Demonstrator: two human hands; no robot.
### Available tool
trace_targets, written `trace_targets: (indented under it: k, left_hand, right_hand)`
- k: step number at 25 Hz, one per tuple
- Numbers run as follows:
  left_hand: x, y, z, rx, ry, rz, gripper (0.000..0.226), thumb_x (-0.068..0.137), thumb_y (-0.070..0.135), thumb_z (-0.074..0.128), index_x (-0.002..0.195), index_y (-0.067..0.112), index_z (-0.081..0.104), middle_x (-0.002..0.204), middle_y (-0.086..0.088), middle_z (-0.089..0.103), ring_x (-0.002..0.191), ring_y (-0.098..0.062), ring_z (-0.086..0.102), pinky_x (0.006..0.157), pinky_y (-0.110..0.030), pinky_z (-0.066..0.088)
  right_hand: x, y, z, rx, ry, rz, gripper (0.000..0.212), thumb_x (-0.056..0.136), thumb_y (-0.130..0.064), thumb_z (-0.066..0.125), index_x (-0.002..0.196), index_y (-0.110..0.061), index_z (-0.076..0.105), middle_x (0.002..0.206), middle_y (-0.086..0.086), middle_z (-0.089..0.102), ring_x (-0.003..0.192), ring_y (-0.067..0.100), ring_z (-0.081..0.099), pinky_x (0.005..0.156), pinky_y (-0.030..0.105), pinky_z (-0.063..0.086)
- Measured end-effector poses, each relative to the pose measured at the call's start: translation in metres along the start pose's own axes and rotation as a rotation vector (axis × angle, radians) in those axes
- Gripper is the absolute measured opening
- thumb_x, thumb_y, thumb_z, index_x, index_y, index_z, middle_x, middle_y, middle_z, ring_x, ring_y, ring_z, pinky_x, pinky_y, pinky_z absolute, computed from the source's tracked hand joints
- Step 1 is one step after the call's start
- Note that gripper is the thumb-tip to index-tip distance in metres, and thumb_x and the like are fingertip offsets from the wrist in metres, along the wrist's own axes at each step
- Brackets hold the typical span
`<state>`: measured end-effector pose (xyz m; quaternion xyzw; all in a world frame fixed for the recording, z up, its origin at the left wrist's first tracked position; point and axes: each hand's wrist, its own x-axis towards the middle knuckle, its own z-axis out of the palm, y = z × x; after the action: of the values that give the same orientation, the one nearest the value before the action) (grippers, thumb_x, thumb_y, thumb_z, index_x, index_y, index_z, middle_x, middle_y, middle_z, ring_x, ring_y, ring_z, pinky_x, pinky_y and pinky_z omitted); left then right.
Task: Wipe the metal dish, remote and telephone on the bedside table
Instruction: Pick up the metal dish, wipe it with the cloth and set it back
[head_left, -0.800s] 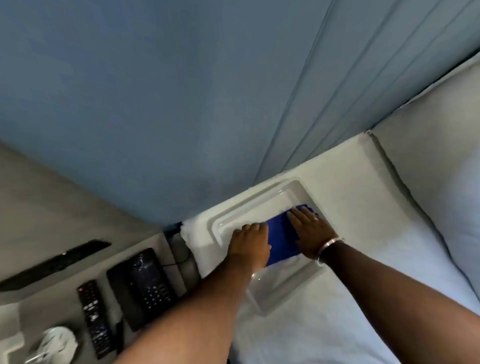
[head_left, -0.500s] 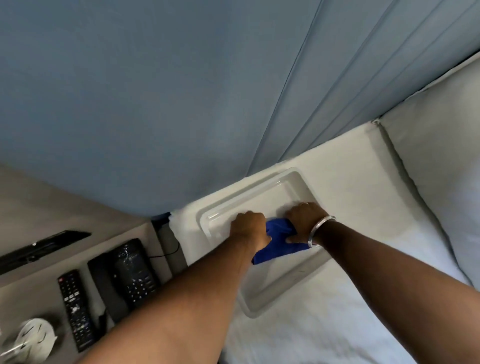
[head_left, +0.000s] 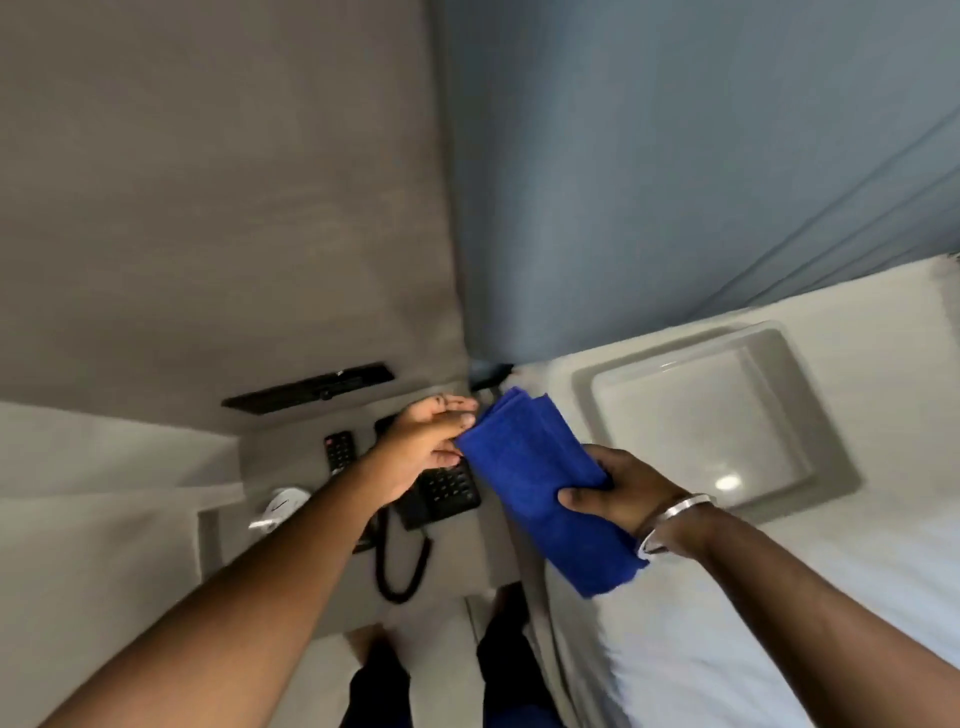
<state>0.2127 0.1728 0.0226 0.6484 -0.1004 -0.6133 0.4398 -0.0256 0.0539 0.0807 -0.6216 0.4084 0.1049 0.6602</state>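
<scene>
The white bed (head_left: 779, 649) fills the right side, its long edge running just beside the grey bedside table (head_left: 291, 457); a strip of pale floor (head_left: 436, 654) shows between them below. On the bed, near the blue-grey padded headboard (head_left: 675, 182), lies a shallow rectangular metal dish (head_left: 711, 410), empty, with bare sheet on its near and right sides. The folded blue microfibre cloth (head_left: 540, 483) is held in the air over the gap between bed and table. The right hand (head_left: 618, 493), wearing a silver bangle (head_left: 670, 514), grasps the cloth's middle, fingers curled around it. The left hand (head_left: 426, 441) touches the cloth's upper end, fingers loosely spread; whether it grips cannot be told. Beneath the left hand, the black corded desk telephone (head_left: 441, 493) sits on the table, its coiled cord (head_left: 400, 566) looping toward the table's front edge. The slim black remote control (head_left: 338, 452) lies just left of it. No lettering or brand is legible; key markings are blurred.
</scene>
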Motion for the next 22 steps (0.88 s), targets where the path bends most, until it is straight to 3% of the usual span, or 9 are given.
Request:
trace_targets:
  k: [2,4,6,10,14,16,19,20,22]
  left_hand:
    - [-0.012,-0.052,-0.074,0.011,0.354,-0.066,0.01,0.092,0.014,0.064,0.1,0.02,0.067,0.093,-0.007,0.07,0.06,-0.014,0.065,0.057,-0.023,0.049]
    - [-0.023,-0.117,-0.152,0.228,0.724,-0.199,0.015,0.092,0.011,0.061,0.105,0.009,0.067,0.106,-0.019,0.07,0.084,-0.032,0.069,0.075,-0.035,0.056]
    - [-0.038,-0.18,-0.218,0.399,0.864,-0.358,0.029,0.088,0.022,0.061,0.111,0.004,0.066,0.117,-0.021,0.068,0.107,-0.036,0.064,0.089,-0.037,0.051]
    - [-0.033,-0.255,-0.278,0.46,0.753,-0.417,0.057,0.078,0.049,0.074,0.11,0.003,0.066,0.111,-0.017,0.07,0.107,-0.034,0.064,0.081,-0.032,0.05]
    - [-0.006,-0.276,-0.297,0.431,0.77,-0.368,0.036,0.074,0.029,0.077,0.103,0.008,0.07,0.107,-0.013,0.073,0.102,-0.032,0.067,0.073,-0.03,0.049]
    - [-0.004,-0.268,-0.299,0.41,0.714,-0.401,0.035,0.074,0.03,0.076,0.1,0.007,0.075,0.102,-0.014,0.075,0.097,-0.03,0.07,0.077,-0.029,0.055]
    - [-0.029,-0.223,-0.3,0.08,0.607,-0.333,0.03,0.072,0.025,0.076,0.091,0.001,0.072,0.085,-0.014,0.075,0.074,-0.028,0.074,0.073,-0.04,0.062]
    - [-0.048,-0.199,-0.296,0.008,0.581,-0.268,0.023,0.075,0.02,0.073,0.088,0.003,0.068,0.081,-0.013,0.072,0.068,-0.027,0.071,0.067,-0.043,0.063]
    - [-0.095,-0.147,-0.289,-0.059,0.487,-0.126,0.018,0.077,0.018,0.067,0.087,0.01,0.055,0.081,-0.009,0.062,0.064,-0.022,0.062,0.056,-0.035,0.058]
  right_hand:
    - [0.025,-0.005,0.074,0.053,0.029,0.018,0.023,0.082,-0.005,0.07,0.097,-0.022,0.064,0.095,0.002,0.072,0.088,0.019,0.067,0.073,0.025,0.052]
    - [0.053,-0.002,0.142,0.074,0.073,0.064,0.023,0.081,-0.004,0.07,0.096,-0.02,0.063,0.094,0.007,0.07,0.087,0.024,0.065,0.073,0.029,0.052]
    - [0.078,0.005,0.199,0.077,0.067,0.111,0.021,0.082,-0.009,0.07,0.098,-0.019,0.063,0.096,0.007,0.07,0.088,0.025,0.065,0.075,0.034,0.053]
    - [0.112,0.016,0.275,-0.108,-0.016,0.098,0.019,0.085,-0.025,0.068,0.1,-0.03,0.058,0.096,-0.004,0.067,0.087,0.017,0.064,0.071,0.028,0.051]
    - [0.129,0.013,0.32,-0.404,-0.043,0.009,0.024,0.087,-0.025,0.063,0.11,-0.022,0.055,0.093,-0.004,0.062,0.085,0.017,0.06,0.068,0.023,0.047]
    - [0.125,0.005,0.325,-0.472,-0.034,-0.015,0.027,0.089,-0.021,0.062,0.114,-0.017,0.055,0.097,0.002,0.063,0.088,0.02,0.06,0.069,0.021,0.046]
    - [0.1,-0.037,0.328,-0.599,0.014,-0.12,0.032,0.089,-0.013,0.06,0.121,-0.018,0.055,0.101,0.006,0.066,0.082,0.011,0.06,0.067,0.009,0.042]
    - [0.088,-0.058,0.327,-0.661,0.05,-0.192,0.04,0.088,-0.01,0.06,0.126,-0.019,0.053,0.104,0.006,0.067,0.082,0.011,0.059,0.071,0.011,0.043]
    - [0.064,-0.104,0.324,-0.796,0.12,-0.366,0.053,0.084,-0.006,0.061,0.134,-0.019,0.049,0.109,0.008,0.066,0.088,0.018,0.061,0.076,0.022,0.045]
